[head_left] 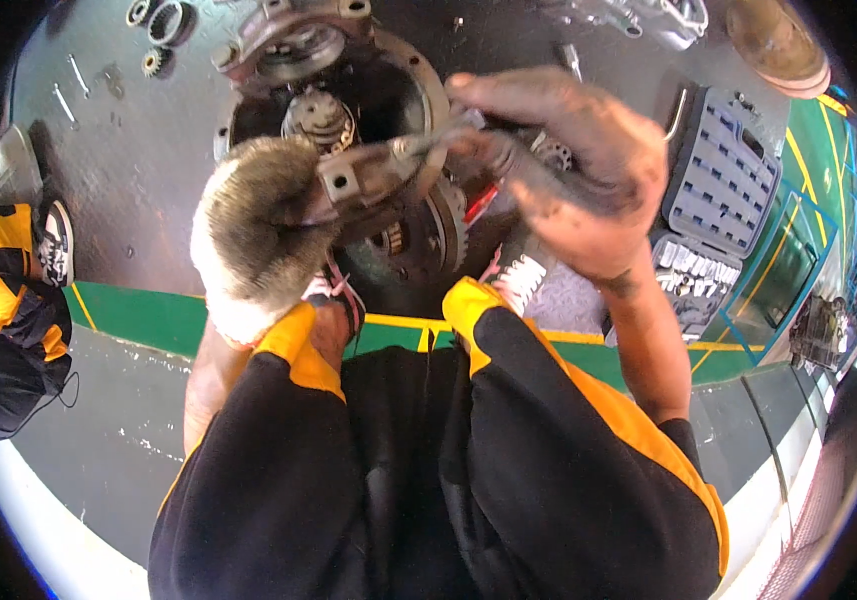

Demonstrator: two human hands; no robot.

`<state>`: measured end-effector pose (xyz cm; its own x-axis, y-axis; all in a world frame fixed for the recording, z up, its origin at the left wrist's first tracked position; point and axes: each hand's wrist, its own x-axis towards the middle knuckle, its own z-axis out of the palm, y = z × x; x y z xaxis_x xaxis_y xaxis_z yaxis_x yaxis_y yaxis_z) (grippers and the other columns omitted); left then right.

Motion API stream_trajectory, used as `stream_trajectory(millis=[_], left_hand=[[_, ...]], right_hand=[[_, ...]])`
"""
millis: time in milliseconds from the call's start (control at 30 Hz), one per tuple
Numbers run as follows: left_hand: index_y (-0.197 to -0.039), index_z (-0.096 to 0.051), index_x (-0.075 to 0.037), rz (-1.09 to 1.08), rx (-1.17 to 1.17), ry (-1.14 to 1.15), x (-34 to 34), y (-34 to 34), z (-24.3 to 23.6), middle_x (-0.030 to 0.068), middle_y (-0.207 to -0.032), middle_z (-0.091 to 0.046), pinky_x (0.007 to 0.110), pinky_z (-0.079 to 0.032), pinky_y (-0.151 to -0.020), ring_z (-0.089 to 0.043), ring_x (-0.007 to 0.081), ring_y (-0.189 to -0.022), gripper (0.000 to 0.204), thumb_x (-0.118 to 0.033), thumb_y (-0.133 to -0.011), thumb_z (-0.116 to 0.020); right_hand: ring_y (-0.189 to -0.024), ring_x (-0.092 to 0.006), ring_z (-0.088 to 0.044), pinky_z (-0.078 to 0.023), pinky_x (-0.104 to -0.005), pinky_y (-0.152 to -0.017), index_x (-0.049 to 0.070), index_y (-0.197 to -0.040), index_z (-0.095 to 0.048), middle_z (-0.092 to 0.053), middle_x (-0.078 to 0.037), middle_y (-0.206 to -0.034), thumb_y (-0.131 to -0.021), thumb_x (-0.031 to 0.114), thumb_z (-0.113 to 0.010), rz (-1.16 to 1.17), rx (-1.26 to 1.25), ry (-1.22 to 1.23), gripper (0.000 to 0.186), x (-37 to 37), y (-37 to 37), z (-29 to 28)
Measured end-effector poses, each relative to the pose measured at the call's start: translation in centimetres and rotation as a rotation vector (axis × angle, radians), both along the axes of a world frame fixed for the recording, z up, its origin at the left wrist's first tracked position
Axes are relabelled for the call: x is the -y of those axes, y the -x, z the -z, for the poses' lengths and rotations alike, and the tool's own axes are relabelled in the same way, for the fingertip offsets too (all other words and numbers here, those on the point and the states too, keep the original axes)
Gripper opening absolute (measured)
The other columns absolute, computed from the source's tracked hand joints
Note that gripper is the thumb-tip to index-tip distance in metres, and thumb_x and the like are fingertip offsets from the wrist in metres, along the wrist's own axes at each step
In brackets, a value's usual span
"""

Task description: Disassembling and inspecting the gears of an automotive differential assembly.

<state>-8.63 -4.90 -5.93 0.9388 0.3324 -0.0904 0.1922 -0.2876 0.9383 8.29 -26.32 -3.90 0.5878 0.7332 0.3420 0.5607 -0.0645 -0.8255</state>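
Observation:
My left hand (259,220), in a dirty whitish knit glove, is closed around a greasy metal bracket-like part (369,182) with a square hole in its end. The part points right, toward my bare, grease-blackened right hand (579,160). That hand's thumb and forefinger come together at the part's far end on a small greyish piece, too blurred to name. Below both hands a large round cast-metal housing (419,65) stands with gears inside it. A toothed ring gear (444,225) leans at its near side, with a red object (481,205) beside it.
A grey socket-set case (724,185) lies at the right, its sockets in the lower tray (694,280). Bearing rings and a small gear (156,62) sit far left, with wrenches (72,90) nearby. Another person's leg (9,260) is at the left, a boot (779,45) at far right.

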Motion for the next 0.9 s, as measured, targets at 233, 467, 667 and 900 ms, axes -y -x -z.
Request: stream_trajectory(millis=[233,467,667,900], left_hand=[[-0.115,-0.063,-0.001,0.185,0.156,-0.017,-1.5,-1.5,-1.6,0.0115,-0.108,-0.071,0.032,-0.056,-0.087,-0.069,0.0179,-0.1,0.046,0.005,-0.074,-0.083],[-0.125,-0.059,0.0,0.232,0.138,-0.121,-3.1,-2.3,-1.5,0.0126,-0.118,-0.069,0.036,-0.055,-0.093,-0.068,0.0219,-0.106,0.052,0.002,-0.077,-0.081],[-0.128,-0.058,0.0,0.196,0.055,-0.257,-3.9,-1.0,-1.0,0.0133,-0.12,-0.068,0.035,-0.054,-0.096,-0.067,0.021,-0.11,0.055,0.002,-0.077,-0.081],[-0.126,-0.06,0.0,0.23,0.003,-0.337,-3.3,-1.9,-1.7,0.0122,-0.115,-0.071,0.033,-0.056,-0.094,-0.069,0.0203,-0.106,0.051,0.007,-0.079,-0.077]], right_hand=[[-0.09,-0.0258,-0.074,-0.058,-0.0295,-0.08,-0.005,-0.107,-0.071,-0.075,-0.015,-0.105,-0.076,0.0,-0.077,-0.243,-0.034,0.092,0.032,-0.9,-2.0,-2.6],[-0.085,-0.0287,-0.071,-0.056,-0.0349,-0.074,0.005,-0.111,-0.072,-0.073,-0.012,-0.098,-0.078,0.004,-0.077,-0.346,0.288,0.329,0.034,-0.9,-2.4,-2.1],[-0.086,-0.0282,-0.07,-0.055,-0.0352,-0.073,0.005,-0.103,-0.073,-0.071,-0.011,-0.097,-0.08,0.013,-0.079,-0.375,0.326,0.299,0.026,-1.2,-2.9,-2.2],[-0.076,-0.0287,-0.07,-0.056,-0.0347,-0.062,0.004,-0.104,-0.072,-0.071,-0.01,-0.089,-0.073,0.015,-0.076,-0.389,0.278,0.221,0.032,-0.9,-3.4,-1.6]])
